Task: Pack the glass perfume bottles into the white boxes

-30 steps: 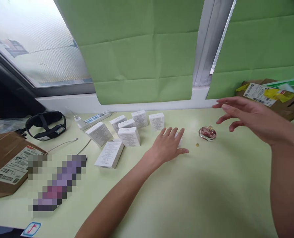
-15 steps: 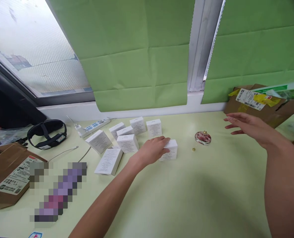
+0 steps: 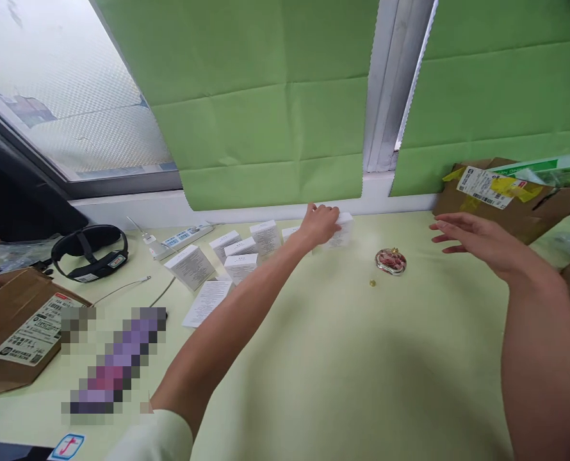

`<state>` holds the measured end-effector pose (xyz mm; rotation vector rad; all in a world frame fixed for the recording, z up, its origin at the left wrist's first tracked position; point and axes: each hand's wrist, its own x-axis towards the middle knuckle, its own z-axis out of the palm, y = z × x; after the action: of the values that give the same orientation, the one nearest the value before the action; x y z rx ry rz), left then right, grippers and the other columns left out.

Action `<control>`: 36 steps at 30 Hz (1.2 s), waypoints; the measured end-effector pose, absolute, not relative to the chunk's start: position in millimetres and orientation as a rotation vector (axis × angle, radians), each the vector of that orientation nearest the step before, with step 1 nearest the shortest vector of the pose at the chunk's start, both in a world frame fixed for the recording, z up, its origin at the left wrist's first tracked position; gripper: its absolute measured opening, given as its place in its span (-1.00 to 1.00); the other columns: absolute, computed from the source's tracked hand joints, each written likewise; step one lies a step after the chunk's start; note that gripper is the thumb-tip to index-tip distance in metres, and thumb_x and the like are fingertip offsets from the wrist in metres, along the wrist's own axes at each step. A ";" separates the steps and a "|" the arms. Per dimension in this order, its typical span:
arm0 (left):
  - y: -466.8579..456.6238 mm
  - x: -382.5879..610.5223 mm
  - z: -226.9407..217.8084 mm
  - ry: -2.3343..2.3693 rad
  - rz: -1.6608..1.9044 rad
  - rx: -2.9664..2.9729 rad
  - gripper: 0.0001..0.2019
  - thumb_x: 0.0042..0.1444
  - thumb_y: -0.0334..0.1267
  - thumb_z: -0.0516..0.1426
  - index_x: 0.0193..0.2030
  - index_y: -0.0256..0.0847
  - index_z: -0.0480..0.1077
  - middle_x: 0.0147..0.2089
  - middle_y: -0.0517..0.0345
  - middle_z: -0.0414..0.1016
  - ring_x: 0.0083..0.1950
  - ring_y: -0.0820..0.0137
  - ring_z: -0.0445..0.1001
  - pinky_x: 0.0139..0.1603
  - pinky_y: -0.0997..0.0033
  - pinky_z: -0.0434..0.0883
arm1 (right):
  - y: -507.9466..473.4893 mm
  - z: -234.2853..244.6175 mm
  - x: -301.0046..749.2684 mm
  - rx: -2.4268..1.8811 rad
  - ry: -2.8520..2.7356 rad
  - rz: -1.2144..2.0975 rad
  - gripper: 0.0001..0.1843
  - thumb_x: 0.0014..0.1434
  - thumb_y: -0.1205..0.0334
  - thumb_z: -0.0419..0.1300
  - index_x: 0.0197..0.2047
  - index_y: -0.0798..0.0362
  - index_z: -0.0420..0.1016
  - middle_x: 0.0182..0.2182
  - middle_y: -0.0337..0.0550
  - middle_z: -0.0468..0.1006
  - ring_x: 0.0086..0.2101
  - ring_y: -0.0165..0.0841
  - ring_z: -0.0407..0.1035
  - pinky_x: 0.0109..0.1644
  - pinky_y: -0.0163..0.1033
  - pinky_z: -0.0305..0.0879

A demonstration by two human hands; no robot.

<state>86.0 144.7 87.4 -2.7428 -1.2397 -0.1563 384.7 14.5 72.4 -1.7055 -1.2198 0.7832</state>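
Observation:
My left hand (image 3: 319, 224) grips a white printed box (image 3: 341, 230) near the back edge of the table, its fingers closed over the box's left side. Left of it, and partly behind my forearm, stand several similar white boxes (image 3: 266, 237); the nearest one (image 3: 209, 301) leans or lies tilted. My right hand (image 3: 472, 240) hovers over the right side, fingers stretched and apart, holding nothing. Between the hands lies a small red-and-white patterned clasp case (image 3: 390, 261) with a gold-coloured top. Beside it is a tiny gold-coloured piece (image 3: 372, 282).
A power strip (image 3: 187, 237) and a black head strap device (image 3: 90, 253) sit at the back left. Cardboard boxes stand at the left (image 3: 20, 339) and back right (image 3: 520, 192). A pixelated purple object (image 3: 122, 362) and a cable (image 3: 122, 293) lie on the left. Green curtains (image 3: 275, 141) hang behind.
My left hand has carried the white box from mid-table back toward the wall and slightly right. My right hand stays raised, nearly unmoved.

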 end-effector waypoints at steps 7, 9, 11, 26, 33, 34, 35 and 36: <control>183.6 93.1 70.5 -1.310 0.029 -2.733 -0.79 0.25 -0.28 0.07 -0.01 -0.29 0.35 -0.04 -0.15 0.52 0.03 0.14 0.44 0.14 0.11 0.13 | 17.6 65.2 384.3 -1.747 -1.252 0.847 -0.62 0.19 -0.09 0.23 0.02 -0.15 0.42 0.13 -0.07 0.48 0.03 -0.20 0.45 -0.06 -0.19 0.45; 186.0 92.3 69.3 -1.324 0.054 -2.730 -0.78 0.25 -0.27 0.08 -0.02 -0.30 0.36 -0.06 -0.16 0.53 0.01 0.12 0.45 0.16 0.06 0.13 | 20.6 58.8 387.8 -1.764 -1.311 0.903 -0.63 0.21 -0.08 0.20 0.04 -0.17 0.40 0.15 -0.07 0.47 0.08 -0.17 0.41 -0.01 -0.14 0.43; 180.6 90.8 73.7 -1.314 0.030 -2.725 -0.74 0.24 -0.24 0.09 0.03 -0.29 0.34 0.02 -0.18 0.51 0.10 0.09 0.41 0.23 0.01 0.08 | 22.4 54.2 391.8 -1.777 -1.387 0.953 -0.63 0.20 -0.05 0.21 0.05 -0.19 0.39 0.17 -0.05 0.45 0.12 -0.14 0.37 0.02 -0.11 0.41; -27.9 -149.4 5.3 -1.947 -0.528 -2.173 -0.53 0.28 0.03 0.00 0.22 -0.17 0.27 0.21 -0.17 0.30 0.25 -0.07 0.25 0.16 -0.13 0.25 | -1.6 42.3 372.0 -1.879 -1.400 0.564 -0.34 -0.07 -0.31 0.31 -0.01 -0.09 0.40 -0.10 -0.11 0.48 -0.25 -0.27 0.37 -0.30 -0.21 0.25; -44.7 -166.9 -23.6 -1.981 -0.402 -2.228 -0.57 0.35 -0.03 -0.10 0.25 -0.07 0.32 0.32 -0.04 0.28 0.33 0.00 0.23 0.22 -0.10 0.25 | -0.9 -38.4 367.0 -1.926 -1.351 0.757 -0.20 -0.15 -0.28 0.36 0.04 -0.01 0.29 0.01 0.03 0.42 -0.21 -0.21 0.40 -0.22 -0.15 0.35; -47.8 -165.7 -22.8 -1.951 -0.416 -2.255 -0.58 0.35 -0.06 -0.10 0.24 -0.05 0.33 0.31 -0.03 0.30 0.32 0.00 0.24 0.21 -0.09 0.26 | -2.7 -41.8 367.7 -1.923 -1.327 0.744 -0.21 -0.14 -0.28 0.35 0.03 -0.01 0.26 0.02 0.03 0.41 -0.19 -0.21 0.39 -0.23 -0.16 0.35; -51.1 -165.4 -22.3 -1.924 -0.434 -2.286 -0.59 0.35 -0.08 -0.10 0.23 -0.04 0.34 0.30 -0.02 0.31 0.32 0.01 0.25 0.20 -0.08 0.27 | -4.6 -43.1 368.5 -1.920 -1.308 0.726 -0.25 -0.13 -0.29 0.34 0.00 -0.02 0.25 0.00 0.01 0.40 -0.19 -0.21 0.39 -0.24 -0.18 0.34; -54.4 -166.1 -22.1 -1.906 -0.465 -2.314 -0.59 0.35 -0.11 -0.11 0.25 -0.04 0.33 0.29 -0.02 0.33 0.32 0.02 0.26 0.19 -0.07 0.29 | -6.5 -42.5 369.1 -1.913 -1.300 0.711 -0.31 -0.10 -0.29 0.32 -0.06 -0.03 0.25 -0.05 -0.03 0.41 -0.21 -0.23 0.37 -0.27 -0.20 0.32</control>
<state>-166.1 -54.4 -22.1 -2.3141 -1.9061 -0.4645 369.1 -6.5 -42.5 -1.9130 -1.2996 0.7110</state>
